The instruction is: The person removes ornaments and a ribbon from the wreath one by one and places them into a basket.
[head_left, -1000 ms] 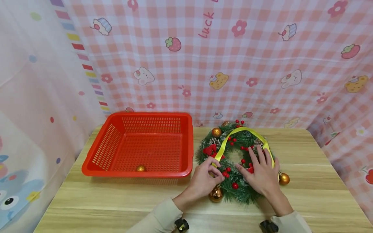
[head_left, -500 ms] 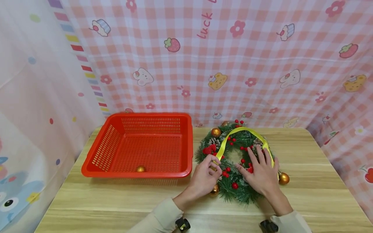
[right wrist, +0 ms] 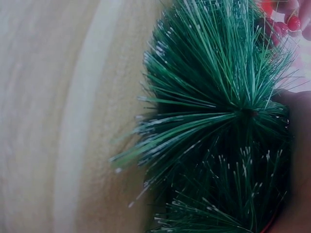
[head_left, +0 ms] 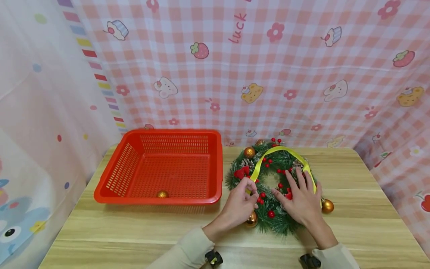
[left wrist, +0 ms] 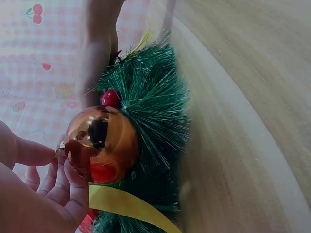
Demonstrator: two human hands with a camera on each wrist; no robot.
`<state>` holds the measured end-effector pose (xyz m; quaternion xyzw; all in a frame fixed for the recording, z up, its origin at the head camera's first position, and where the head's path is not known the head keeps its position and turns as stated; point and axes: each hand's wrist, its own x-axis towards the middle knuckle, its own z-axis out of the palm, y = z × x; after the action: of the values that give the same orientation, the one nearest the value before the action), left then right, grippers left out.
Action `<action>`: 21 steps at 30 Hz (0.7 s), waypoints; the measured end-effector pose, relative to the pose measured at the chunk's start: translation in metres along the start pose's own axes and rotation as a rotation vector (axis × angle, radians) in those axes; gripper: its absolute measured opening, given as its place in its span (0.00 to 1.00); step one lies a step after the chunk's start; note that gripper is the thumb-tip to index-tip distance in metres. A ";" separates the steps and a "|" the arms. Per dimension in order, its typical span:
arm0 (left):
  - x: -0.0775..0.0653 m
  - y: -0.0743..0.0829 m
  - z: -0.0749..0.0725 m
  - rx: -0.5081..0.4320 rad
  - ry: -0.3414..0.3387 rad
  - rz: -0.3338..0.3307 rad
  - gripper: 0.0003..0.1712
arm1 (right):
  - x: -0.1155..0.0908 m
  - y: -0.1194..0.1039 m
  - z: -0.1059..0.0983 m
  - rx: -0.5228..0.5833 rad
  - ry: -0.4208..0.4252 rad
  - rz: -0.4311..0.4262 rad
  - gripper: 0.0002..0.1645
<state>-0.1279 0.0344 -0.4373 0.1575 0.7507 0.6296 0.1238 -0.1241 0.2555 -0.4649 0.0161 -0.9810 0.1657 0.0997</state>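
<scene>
A green Christmas wreath [head_left: 282, 224] with red berries, bows and pine cones lies on the table. Thumb and fingers of my left hand [head_left: 237, 203] pinch the small cap of a shiny copper-gold Christmas ball [left wrist: 102, 145] at the wreath's front left edge; in the head view the hand partly covers this ball. Spread fingers of my right hand [head_left: 302, 201] rest on the wreath's right side, over one arm of a yellow ribbon [head_left: 279, 148] that arches across the wreath. Beside that hand, another gold ball [head_left: 327, 206] hangs at the right edge.
Left of the wreath stands a red plastic basket [head_left: 216, 168] with a glittery gold ball [head_left: 162, 194] inside. A glittery ball [head_left: 249, 152] sits on the wreath's upper left. A checked curtain [head_left: 215, 74] hangs behind the wooden table [head_left: 134, 239].
My left hand has shifted slightly up and right, its fingers closing in, and the copper-gold ball has moved up a little with it. The right hand stays in place.
</scene>
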 end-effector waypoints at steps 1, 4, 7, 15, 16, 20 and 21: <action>0.000 0.001 0.001 0.001 -0.001 0.000 0.04 | 0.000 0.000 0.000 0.002 -0.001 0.001 0.50; 0.001 0.001 0.002 0.009 -0.008 0.013 0.05 | 0.000 0.000 -0.001 0.006 -0.006 0.004 0.51; 0.001 0.003 0.004 0.049 -0.025 0.045 0.06 | -0.001 -0.001 -0.001 0.003 -0.004 0.004 0.51; 0.000 0.005 0.003 0.432 -0.067 0.333 0.08 | -0.001 -0.002 -0.003 -0.014 -0.018 0.003 0.51; -0.001 0.005 0.003 0.467 -0.065 0.365 0.09 | -0.001 -0.002 -0.002 -0.014 -0.017 0.002 0.51; -0.002 0.006 0.003 0.416 -0.080 0.354 0.10 | -0.001 -0.001 -0.001 -0.015 0.001 -0.003 0.50; -0.002 0.007 0.003 0.379 -0.080 0.334 0.09 | -0.001 -0.001 -0.001 -0.015 0.004 -0.005 0.50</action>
<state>-0.1239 0.0372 -0.4309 0.3242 0.8135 0.4826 0.0159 -0.1233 0.2553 -0.4641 0.0173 -0.9820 0.1582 0.1020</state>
